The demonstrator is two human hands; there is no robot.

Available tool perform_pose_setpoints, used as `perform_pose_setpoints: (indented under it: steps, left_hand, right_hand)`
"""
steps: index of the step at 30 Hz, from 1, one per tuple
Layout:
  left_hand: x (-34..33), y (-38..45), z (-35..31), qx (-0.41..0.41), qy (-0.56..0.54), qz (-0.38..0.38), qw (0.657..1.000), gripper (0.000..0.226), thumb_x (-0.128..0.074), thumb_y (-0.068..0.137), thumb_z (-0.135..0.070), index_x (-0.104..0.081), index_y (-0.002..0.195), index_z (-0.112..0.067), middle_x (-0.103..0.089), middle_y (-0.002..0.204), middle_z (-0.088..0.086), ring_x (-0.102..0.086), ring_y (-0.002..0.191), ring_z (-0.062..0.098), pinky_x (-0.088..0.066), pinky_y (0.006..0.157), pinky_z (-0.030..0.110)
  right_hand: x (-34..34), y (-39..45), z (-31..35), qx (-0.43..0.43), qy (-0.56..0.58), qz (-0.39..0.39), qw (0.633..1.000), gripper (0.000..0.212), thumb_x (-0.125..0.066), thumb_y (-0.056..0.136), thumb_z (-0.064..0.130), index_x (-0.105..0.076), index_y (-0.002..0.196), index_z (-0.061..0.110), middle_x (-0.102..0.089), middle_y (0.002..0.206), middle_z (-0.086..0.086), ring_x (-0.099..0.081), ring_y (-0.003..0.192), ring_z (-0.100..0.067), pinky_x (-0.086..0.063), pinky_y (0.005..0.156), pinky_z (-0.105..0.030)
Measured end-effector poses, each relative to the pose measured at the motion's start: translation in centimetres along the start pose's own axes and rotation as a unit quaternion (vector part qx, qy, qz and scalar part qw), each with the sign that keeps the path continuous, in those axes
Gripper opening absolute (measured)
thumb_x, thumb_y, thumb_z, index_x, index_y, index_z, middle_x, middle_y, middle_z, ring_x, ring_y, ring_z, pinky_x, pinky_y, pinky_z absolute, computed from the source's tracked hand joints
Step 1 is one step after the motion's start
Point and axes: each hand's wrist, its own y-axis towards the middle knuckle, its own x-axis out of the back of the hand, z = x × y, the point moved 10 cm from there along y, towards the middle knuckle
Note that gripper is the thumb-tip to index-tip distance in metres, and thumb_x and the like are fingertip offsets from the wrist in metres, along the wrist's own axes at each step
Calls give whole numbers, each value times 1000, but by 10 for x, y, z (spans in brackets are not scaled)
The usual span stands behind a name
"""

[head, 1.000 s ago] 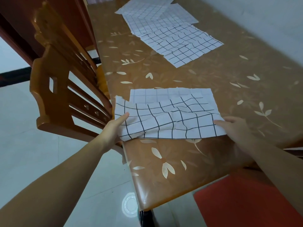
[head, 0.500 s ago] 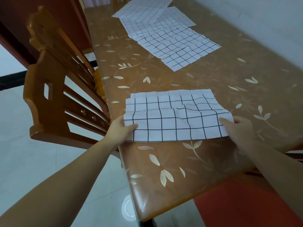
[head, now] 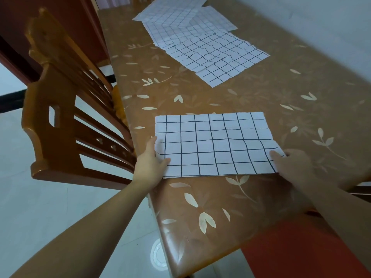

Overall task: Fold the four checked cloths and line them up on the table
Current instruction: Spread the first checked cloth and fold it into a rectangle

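Note:
A white cloth with a black grid (head: pixel 215 144) lies folded in half, flat on the brown flowered table (head: pixel 281 109), near its front end. My left hand (head: pixel 149 165) pinches the cloth's near left corner, thumb on top. My right hand (head: pixel 291 165) holds the near right corner, thumb on the cloth. Farther back lie the other checked cloths (head: pixel 200 39), unfolded and overlapping in a loose pile.
A wooden chair (head: pixel 66 117) stands close against the table's left side. A red seat (head: pixel 301 251) shows below the table's near right edge. A pale wall runs along the right. The floor to the left is light tile.
The top half of the cloth has been laid down and drawn flat; its edges now line up. Both hands stayed at the near corners.

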Motion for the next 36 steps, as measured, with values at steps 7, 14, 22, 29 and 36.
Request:
perform_pose_setpoints:
  steps: [7, 14, 22, 29, 36]
  left_hand:
    - [-44, -32, -73, -241, 218, -28, 945, 48, -47, 93, -41, -44, 140, -30, -40, 148, 4, -32, 137, 32, -27, 108, 49]
    - [-110, -31, -57, -186, 306, 103, 928, 64, -10, 94, -66, 8, 151, -43, 13, 162, -6, 23, 146, 24, 14, 116, 53]
    - [-105, -12, -59, -169, 291, 120, 934, 73, -13, 88, -75, 8, 151, -44, 18, 161, -9, 27, 145, 24, 16, 114, 55]
    - [-115, -1, -66, -178, 326, 131, 919, 74, -8, 87, -75, 13, 150, -42, 21, 160, -5, 28, 144, 30, 17, 112, 59]
    - [-137, -28, -107, -306, 323, 157, 882, 69, -11, 92, -71, 8, 151, -41, 13, 162, -5, 24, 145, 27, 18, 113, 57]
  right_hand:
    - [-27, -45, 71, 298, -203, -118, 925, 49, -44, 90, 42, -51, 131, 15, -49, 138, -13, -47, 123, -37, -36, 101, -52]
    - [-122, -73, 74, 358, -302, 35, 883, 59, -21, 95, 50, -36, 147, 27, -35, 154, -5, -29, 143, -30, -25, 113, -52]
    - [-117, -41, 71, 331, -341, 55, 878, 79, -1, 82, 61, -6, 154, 30, 0, 162, -4, 1, 149, -27, -2, 118, -52]
    - [-26, -12, 4, 95, -195, -84, 972, 63, -39, 89, 58, -35, 139, 20, -35, 147, -12, -26, 138, -36, -22, 111, -56]
    - [11, -22, -31, -51, -84, -78, 992, 67, -62, 82, 57, -44, 129, 13, -55, 124, -10, -54, 111, -31, -45, 92, -48]
